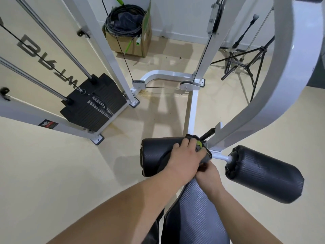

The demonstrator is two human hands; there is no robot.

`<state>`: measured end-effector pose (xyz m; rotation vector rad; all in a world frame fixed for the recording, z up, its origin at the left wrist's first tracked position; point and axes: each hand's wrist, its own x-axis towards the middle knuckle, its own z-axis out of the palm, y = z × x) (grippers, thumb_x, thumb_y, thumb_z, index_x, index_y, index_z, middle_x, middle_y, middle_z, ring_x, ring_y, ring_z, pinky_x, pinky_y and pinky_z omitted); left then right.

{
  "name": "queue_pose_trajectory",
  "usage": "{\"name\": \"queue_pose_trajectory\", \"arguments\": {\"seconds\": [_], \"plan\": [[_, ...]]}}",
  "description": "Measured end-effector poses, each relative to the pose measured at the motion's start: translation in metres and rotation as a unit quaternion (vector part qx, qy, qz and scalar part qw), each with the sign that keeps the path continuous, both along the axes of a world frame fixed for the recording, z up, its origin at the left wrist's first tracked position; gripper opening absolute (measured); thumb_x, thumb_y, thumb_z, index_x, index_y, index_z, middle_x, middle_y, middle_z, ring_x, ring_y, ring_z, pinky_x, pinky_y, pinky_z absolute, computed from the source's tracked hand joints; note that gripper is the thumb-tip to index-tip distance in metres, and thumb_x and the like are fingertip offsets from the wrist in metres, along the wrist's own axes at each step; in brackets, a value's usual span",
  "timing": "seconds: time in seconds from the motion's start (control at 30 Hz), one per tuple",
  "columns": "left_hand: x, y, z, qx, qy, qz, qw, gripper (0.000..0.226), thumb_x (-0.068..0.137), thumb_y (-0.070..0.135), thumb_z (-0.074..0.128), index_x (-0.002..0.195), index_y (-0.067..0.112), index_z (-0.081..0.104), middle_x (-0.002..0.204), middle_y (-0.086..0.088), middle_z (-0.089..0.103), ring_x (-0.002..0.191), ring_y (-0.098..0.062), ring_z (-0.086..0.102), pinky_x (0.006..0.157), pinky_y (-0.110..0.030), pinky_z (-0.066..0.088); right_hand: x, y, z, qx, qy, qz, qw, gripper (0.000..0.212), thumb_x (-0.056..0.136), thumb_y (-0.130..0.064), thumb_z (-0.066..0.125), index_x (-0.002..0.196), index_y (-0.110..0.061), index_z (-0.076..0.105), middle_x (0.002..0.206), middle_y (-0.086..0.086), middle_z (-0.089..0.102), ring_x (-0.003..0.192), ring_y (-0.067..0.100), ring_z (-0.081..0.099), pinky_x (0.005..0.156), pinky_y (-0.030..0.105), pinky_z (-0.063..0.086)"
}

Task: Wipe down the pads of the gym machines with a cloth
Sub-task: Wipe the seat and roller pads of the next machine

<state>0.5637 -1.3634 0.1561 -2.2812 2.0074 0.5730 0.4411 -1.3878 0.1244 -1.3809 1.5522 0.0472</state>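
Two black roller pads stick out from a white bar low in the view: the left pad (154, 152) and the right pad (263, 175). A dark cloth with a yellow-green patch (202, 147) lies over the inner end of the left pad. My left hand (184, 155) presses flat on the cloth and the pad. My right hand (208, 175) sits just below it, fingers curled at the cloth's lower edge, partly hidden under my left hand. A grey textured seat pad (193, 208) runs under both forearms.
The white machine frame (263, 95) curves up on the right. A black weight stack (95, 103) with guide rods stands at left. A cardboard box of cables (130, 41) and black tripod stands (246, 60) sit by the far wall. Beige floor surrounds the machine.
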Motion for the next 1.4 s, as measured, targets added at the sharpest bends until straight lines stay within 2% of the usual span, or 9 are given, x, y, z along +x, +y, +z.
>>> {"name": "queue_pose_trajectory", "arguments": {"seconds": [0.1, 0.3, 0.43, 0.57, 0.77, 0.9, 1.07, 1.23, 1.4], "plan": [[0.025, 0.024, 0.005, 0.002, 0.01, 0.002, 1.0, 0.051, 0.093, 0.033, 0.06, 0.142, 0.03, 0.046, 0.132, -0.01, 0.043, 0.117, -0.034, 0.044, 0.088, -0.045, 0.043, -0.005, 0.004, 0.0, 0.036, 0.002, 0.006, 0.999, 0.015, 0.086, 0.001, 0.067, 0.089, -0.01, 0.057, 0.08, 0.0, 0.067, 0.076, 0.021, 0.058, 0.068, 0.029, 0.044], [0.1, 0.053, 0.007, 0.041, -0.013, 0.231, 0.972, 0.04, 0.095, 0.039, 0.05, 0.134, 0.03, 0.052, 0.121, -0.006, 0.048, 0.111, -0.028, 0.05, 0.084, -0.04, 0.053, 0.0, -0.02, 0.013, 0.076, -0.015, -0.004, 0.997, 0.013, 0.089, -0.018, 0.067, 0.1, -0.012, 0.066, 0.094, 0.005, 0.072, 0.088, 0.023, 0.068, 0.068, 0.032, 0.047], [0.059, 0.045, 0.013, 0.032, -0.053, 0.128, 0.99, 0.046, 0.096, 0.035, 0.049, 0.14, 0.024, 0.047, 0.128, -0.011, 0.048, 0.114, -0.031, 0.049, 0.084, -0.042, 0.049, 0.011, -0.015, 0.015, 0.002, -0.034, -0.032, 0.999, 0.023, 0.091, -0.044, 0.069, 0.098, -0.022, 0.065, 0.095, -0.004, 0.075, 0.093, 0.023, 0.071, 0.085, 0.043, 0.057], [0.052, 0.035, 0.004, -0.001, -0.011, -0.075, 0.997, 0.052, 0.096, 0.035, 0.053, 0.146, 0.027, 0.042, 0.131, -0.012, 0.047, 0.115, -0.033, 0.048, 0.083, -0.044, 0.045, 0.01, -0.003, 0.009, -0.011, -0.019, -0.02, 1.0, 0.022, 0.096, -0.031, 0.068, 0.088, -0.013, 0.059, 0.082, 0.001, 0.072, 0.084, 0.028, 0.068, 0.08, 0.042, 0.053], [0.078, -0.002, 0.0, 0.081, 0.042, 0.218, 0.972, 0.032, 0.101, 0.035, 0.045, 0.131, 0.027, 0.052, 0.125, -0.009, 0.047, 0.115, -0.031, 0.047, 0.078, -0.04, 0.041, 0.01, -0.011, 0.018, -0.003, -0.003, -0.015, 1.0, 0.023, 0.102, -0.027, 0.059, 0.088, -0.01, 0.057, 0.082, 0.003, 0.066, 0.079, 0.023, 0.06, 0.071, 0.035, 0.041], [0.041, 0.006, 0.01, 0.079, -0.008, 0.203, 0.976, 0.038, 0.099, 0.03, 0.049, 0.136, 0.024, 0.049, 0.13, -0.012, 0.044, 0.117, -0.032, 0.047, 0.081, -0.041, 0.045, 0.006, -0.008, 0.024, 0.056, -0.021, 0.005, 0.998, 0.009, 0.103, -0.016, 0.053, 0.099, -0.013, 0.061, 0.097, 0.003, 0.066, 0.089, 0.021, 0.059, 0.075, 0.033, 0.043], [-0.013, -0.002, 0.012, 0.036, 0.055, 0.098, 0.993, 0.045, 0.1, 0.036, 0.051, 0.144, 0.028, 0.046, 0.135, -0.012, 0.04, 0.12, -0.032, 0.044, 0.089, -0.046, 0.048, -0.029, 0.002, 0.049, 0.163, -0.146, 0.003, 0.976, 0.058, 0.1, -0.002, 0.049, 0.138, -0.046, 0.049, 0.121, -0.01, 0.067, 0.095, 0.008, 0.058, 0.08, 0.025, 0.046], [-0.051, -0.028, 0.014, 0.047, 0.122, 0.108, 0.986, 0.043, 0.101, 0.041, 0.047, 0.142, 0.028, 0.049, 0.132, -0.012, 0.049, 0.117, -0.035, 0.052, 0.093, -0.046, 0.052, -0.094, -0.023, 0.062, 0.091, -0.075, -0.085, 0.989, 0.019, 0.102, -0.021, 0.057, 0.103, -0.01, 0.073, 0.098, 0.007, 0.074, 0.091, 0.023, 0.066, 0.078, 0.035, 0.054], [-0.13, -0.017, 0.018, 0.061, 0.276, 0.125, 0.951, 0.033, 0.102, 0.043, 0.049, 0.13, 0.029, 0.058, 0.117, -0.003, 0.059, 0.113, -0.028, 0.059, 0.095, -0.04, 0.049, -0.181, -0.052, 0.074, -0.038, -0.077, -0.114, 0.99, 0.019, 0.101, -0.023, 0.058, 0.09, -0.014, 0.072, 0.086, 0.002, 0.076, 0.089, 0.023, 0.073, 0.08, 0.042, 0.06]]}}
